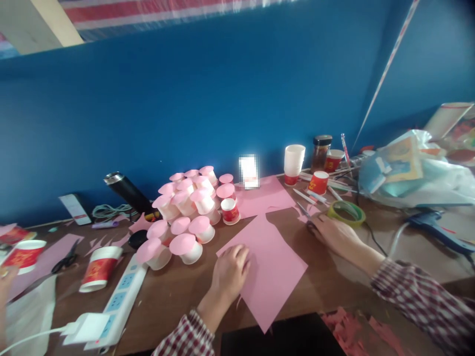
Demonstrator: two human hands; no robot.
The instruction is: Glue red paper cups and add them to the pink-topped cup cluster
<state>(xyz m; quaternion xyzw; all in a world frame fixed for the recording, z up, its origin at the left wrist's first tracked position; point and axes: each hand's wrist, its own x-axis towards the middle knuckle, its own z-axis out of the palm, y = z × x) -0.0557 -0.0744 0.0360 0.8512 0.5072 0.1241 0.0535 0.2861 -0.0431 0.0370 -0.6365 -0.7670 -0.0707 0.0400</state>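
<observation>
My left hand (230,269) rests with curled fingers on the left part of a pink paper sheet (272,269), pressing it to the brown table. To the right, my right hand (336,235) is closed around the dark handles of a pair of scissors (304,211), blades pointing away to the upper left. A roll of green tape (347,213) lies just beside this hand. Behind the sheet is another pink sheet (265,198). Many white cups topped with pink paper discs (183,242) stand to the left, near a small red cup (230,211).
A white power strip (126,291), a tipped red cup (100,269) and a black flask (128,190) are on the left. Another person's hand (8,279) shows at the left edge. Stacked cups (294,163), a plastic bag (441,173) and a blue glue gun (441,230) stand rightward.
</observation>
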